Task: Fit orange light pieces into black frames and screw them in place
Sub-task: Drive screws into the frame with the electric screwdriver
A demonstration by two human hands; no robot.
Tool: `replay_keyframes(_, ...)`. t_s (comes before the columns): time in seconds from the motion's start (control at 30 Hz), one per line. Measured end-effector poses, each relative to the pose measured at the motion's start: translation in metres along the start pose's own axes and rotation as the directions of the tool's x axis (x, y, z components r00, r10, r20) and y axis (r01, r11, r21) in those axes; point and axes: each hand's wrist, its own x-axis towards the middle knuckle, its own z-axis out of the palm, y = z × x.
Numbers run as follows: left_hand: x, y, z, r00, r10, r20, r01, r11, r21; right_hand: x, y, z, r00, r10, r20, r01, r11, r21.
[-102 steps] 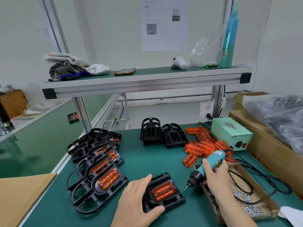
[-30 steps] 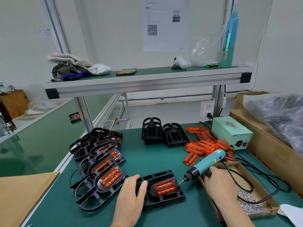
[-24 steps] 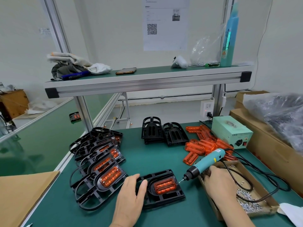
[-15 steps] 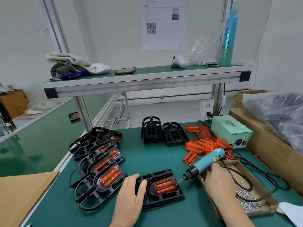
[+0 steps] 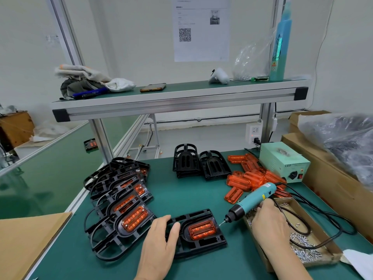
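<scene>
- Frame, black, lies flat at the near middle of the desk, with an orange light piece seated in its centre.
- Left hand rests on the frame's left end, fingers nearly straight and pressing down, gripping nothing.
- Right hand has its fingers curled round a teal screwdriver; the bit points at the frame's right edge, just beside the light piece.
- Cardboard box under that hand holds screws.
- Loose orange pieces are heaped behind the screwdriver, beside a pale green power box.
- Finished frames overlap in a row on the left; empty frames stand at the back.
</scene>
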Motion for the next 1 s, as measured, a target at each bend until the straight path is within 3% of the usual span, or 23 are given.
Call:
replay_keyframes(0.43, -0.0023, 0.0021, -0.0025, 0.997, 0.074, 0.028, -0.074, 0.997, 0.005, 0.0013, 0.002, 0.0003, 0.998, -0.004, -0.061, 0.008, 0.998, 0.059)
replay_keyframes(1.0, -0.0014, -0.0003, -0.0013, 0.995, 0.094, 0.032, -0.095, 0.995, 0.036, 0.0028, -0.0011, -0.0026, 0.987, 0.036, -0.155, 0.009, 0.96, 0.281)
